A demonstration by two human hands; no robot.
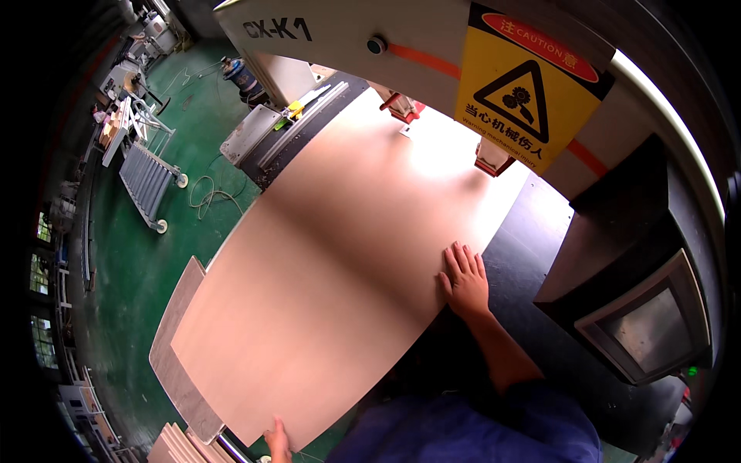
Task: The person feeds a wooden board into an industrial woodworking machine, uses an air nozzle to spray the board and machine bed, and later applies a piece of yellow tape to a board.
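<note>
A large flat tan board [324, 301] lies slantwise under the machine's beam, its near end toward me. At the near corner, my left hand [276, 441] grips the board's edge with the thumb upward; its other fingers are mostly hidden. Flat on the board's right edge rests my right hand [465, 284], palm down with fingers stretched out. Red-tipped clamp-like parts [492, 157] hang from the beam over the far end of the board.
A grey panel [181, 355] shows beneath the board's left end, and stacked boards [185, 447] stand below it. To the right are a dark machine table [525, 239] and a tilted screen [654, 328]. A roller cart [148, 181] and loose cable [207, 197] are on the green floor.
</note>
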